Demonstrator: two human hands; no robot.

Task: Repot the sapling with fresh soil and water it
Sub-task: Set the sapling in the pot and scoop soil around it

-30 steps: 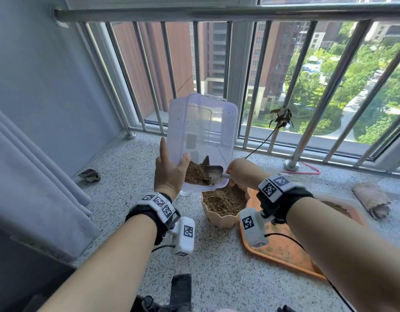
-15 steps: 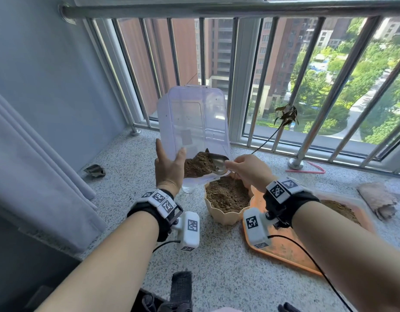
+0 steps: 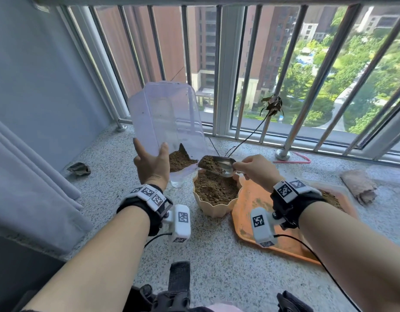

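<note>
My left hand (image 3: 152, 165) holds a clear plastic box (image 3: 166, 118) tilted up on end, with brown soil (image 3: 179, 160) piled in its lower corner. My right hand (image 3: 256, 170) grips the handle of a metal scoop (image 3: 219, 165) loaded with soil, just outside the box's mouth and above the pot. Below it stands a cream pot (image 3: 217, 206) filled with soil. The sapling (image 3: 272, 106), a thin bare stem with dry brown leaves, leans up from behind the pot toward the railing.
An orange tray (image 3: 250, 199) with a little soil lies right of the pot. A small clear glass (image 3: 177, 182) stands under the box. The railing bars (image 3: 295, 122) close the far side. A grey curtain (image 3: 25, 188) hangs at left. A dry leaf (image 3: 78, 169) and brown debris (image 3: 358, 186) lie on the floor.
The scoop has come out of the box with a load of soil and now hangs over the pot. The box is held much as before.
</note>
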